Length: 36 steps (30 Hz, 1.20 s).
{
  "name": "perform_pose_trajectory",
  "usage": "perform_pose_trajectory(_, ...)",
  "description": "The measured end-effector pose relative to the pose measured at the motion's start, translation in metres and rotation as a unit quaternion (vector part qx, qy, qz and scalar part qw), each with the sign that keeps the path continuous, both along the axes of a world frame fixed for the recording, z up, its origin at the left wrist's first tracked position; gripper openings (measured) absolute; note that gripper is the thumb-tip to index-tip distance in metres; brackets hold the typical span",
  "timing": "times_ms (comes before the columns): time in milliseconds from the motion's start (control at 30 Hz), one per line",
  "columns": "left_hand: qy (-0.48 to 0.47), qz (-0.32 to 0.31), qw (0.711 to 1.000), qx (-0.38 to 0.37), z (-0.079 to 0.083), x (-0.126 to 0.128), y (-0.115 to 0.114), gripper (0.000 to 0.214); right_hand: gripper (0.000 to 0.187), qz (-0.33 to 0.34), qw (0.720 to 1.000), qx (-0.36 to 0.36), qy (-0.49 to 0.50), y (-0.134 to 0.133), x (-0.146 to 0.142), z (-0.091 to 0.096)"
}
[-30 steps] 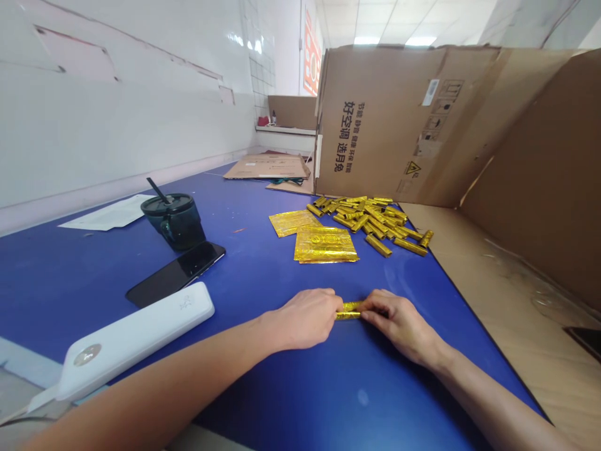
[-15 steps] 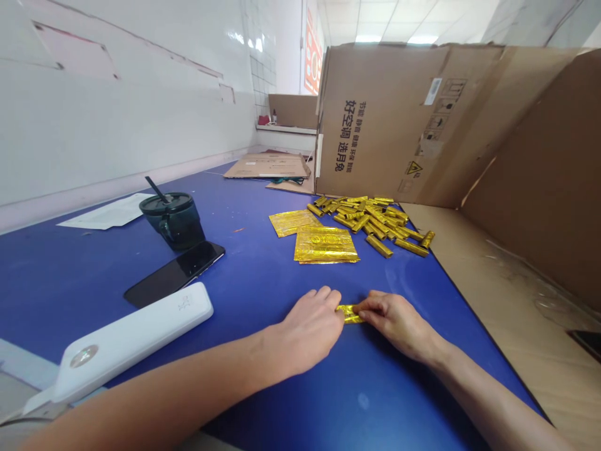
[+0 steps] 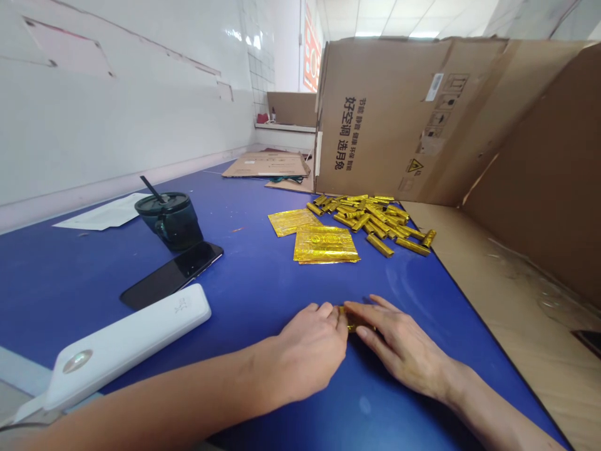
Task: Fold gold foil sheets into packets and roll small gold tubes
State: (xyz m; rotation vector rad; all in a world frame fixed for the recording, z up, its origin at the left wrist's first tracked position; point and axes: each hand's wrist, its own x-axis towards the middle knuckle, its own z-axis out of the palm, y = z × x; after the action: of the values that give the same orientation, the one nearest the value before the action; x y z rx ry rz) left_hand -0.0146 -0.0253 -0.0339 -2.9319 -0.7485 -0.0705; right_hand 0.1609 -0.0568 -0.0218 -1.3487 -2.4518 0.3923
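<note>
A small folded piece of gold foil paper (image 3: 352,321) lies on the blue table between my hands. My left hand (image 3: 313,351) is closed on its left end, the fingertips curled and partly hidden behind the knuckles. Over the right part of the paper, my right hand (image 3: 401,341) rests with fingers stretched forward and the thumb apart, covering much of it. Beyond the hands sits a stack of flat gold foil sheets (image 3: 326,244), with another gold sheet (image 3: 292,221) beside it. Many rolled gold foil pieces (image 3: 375,219) are heaped behind, to the right.
A large cardboard box (image 3: 385,119) stands at the back right, by the table's right edge. On the left are a dark lidded cup (image 3: 171,222) with a straw, a black phone (image 3: 173,275), a white elongated device (image 3: 131,344) and white paper (image 3: 101,213). Flat cardboard (image 3: 265,165) lies behind.
My right hand has gone from a pinch on the foil paper to stretched fingers laid over it. My left hand keeps its hold, slightly lower in view.
</note>
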Motion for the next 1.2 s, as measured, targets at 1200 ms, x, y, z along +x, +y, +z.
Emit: perform_pose_trajectory(1200, -0.040, 0.026, 0.998, -0.034, 0.004, 0.001, 0.020, 0.010, 0.015, -0.084, 0.996, 0.036, 0.002, 0.004, 0.016, -0.011)
